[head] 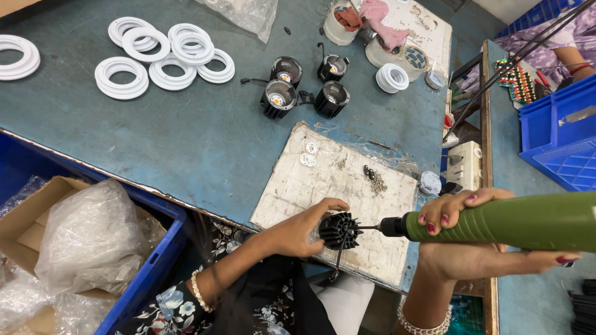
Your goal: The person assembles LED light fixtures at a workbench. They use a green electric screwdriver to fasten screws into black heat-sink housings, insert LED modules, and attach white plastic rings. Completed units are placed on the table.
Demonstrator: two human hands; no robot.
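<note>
Right hand (478,239), lower right, fingers wrapped round the green driver (496,221); left hand (304,231) pinches the black heatsink (339,230). Keep the bit square, heatsink braced against the board (323,186).

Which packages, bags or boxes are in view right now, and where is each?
Cardboard box: lower left, brown, open, inside a blue bin.
Plastic bag: crumpled, clear-white, bulging, in that box.
Second clear bag: top centre, on the grey-blue table.
Blue crate: right edge, ribbed.
No labels or screens visible.

Heat sink (339,230) on board (310,186), rings (164,53) behind.
</note>
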